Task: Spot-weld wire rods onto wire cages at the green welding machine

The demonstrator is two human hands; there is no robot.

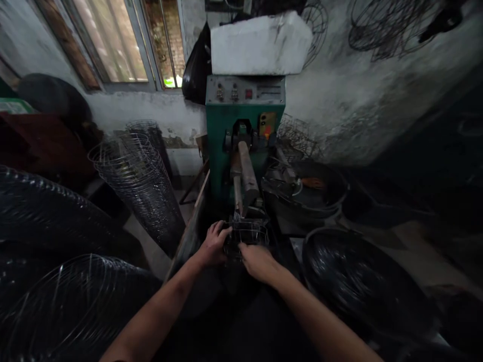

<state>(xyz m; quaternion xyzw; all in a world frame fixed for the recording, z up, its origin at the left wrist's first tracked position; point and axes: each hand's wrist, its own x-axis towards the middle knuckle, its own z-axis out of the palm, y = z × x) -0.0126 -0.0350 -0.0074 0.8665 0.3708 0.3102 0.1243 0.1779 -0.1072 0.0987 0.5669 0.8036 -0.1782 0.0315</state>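
Note:
A small round wire basket (260, 232) sits under the electrode arms of a green spot welder (219, 151). My left hand (214, 245) is at the basket's left side, its fingers bent around the wire rim. Close to the near side of the basket is my right hand (259, 262), closed, with thumb and forefinger pinched on a thin wire whose lower end is hidden by the hand. The thick upper electrode arm (247, 171) points down toward me, just beyond the basket. Dim light hides the basket's bottom.
Tall stacks of wire rings (139, 186) stand to the left, with more dark wire bundles (56, 216) nearer. On the right are a black tub (324, 206) and a coil of dark wire (350, 271). White foam (260, 45) lies atop the welder.

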